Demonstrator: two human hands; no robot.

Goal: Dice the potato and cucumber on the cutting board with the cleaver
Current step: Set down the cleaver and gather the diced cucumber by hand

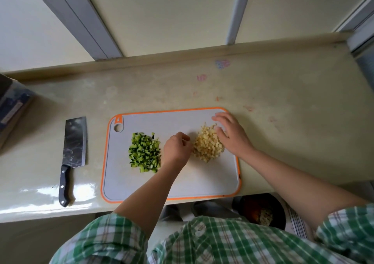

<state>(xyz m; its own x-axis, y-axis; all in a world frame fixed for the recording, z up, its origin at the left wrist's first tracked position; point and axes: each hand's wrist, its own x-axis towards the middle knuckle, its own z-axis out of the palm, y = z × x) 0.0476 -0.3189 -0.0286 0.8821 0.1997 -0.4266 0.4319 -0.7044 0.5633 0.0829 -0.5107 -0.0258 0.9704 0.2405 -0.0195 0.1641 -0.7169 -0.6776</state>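
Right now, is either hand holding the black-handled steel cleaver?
No, the cleaver lies on the beige counter left of the orange-rimmed cutting board; the left hand and right hand flank the diced potato pile.

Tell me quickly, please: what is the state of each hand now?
Left hand: closed, fingers curled beside the diced potato; nothing visibly held.
Right hand: open, fingers touching the diced potato.

One head-worn wide view looks steeply down, close over the counter (283, 93).
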